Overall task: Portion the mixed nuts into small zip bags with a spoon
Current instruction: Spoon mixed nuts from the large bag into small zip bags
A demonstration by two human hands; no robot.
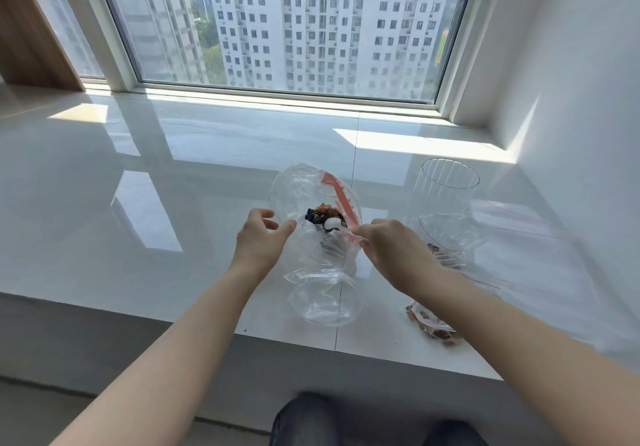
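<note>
Nuts (325, 213) sit heaped inside the clear bag (320, 237) on the sill (138, 203), between both hands. Left hand (258, 241) pinches the bag's near edge; right hand (394, 255) grips the spoon (334, 225), bowl on the nuts.

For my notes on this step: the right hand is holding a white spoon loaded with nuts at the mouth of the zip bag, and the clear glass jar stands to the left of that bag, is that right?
Not quite: the head view shows the clear glass jar to the right of the zip bag, not the left. The rest holds: the right hand holds the white spoon of nuts at the bag's mouth.
</note>
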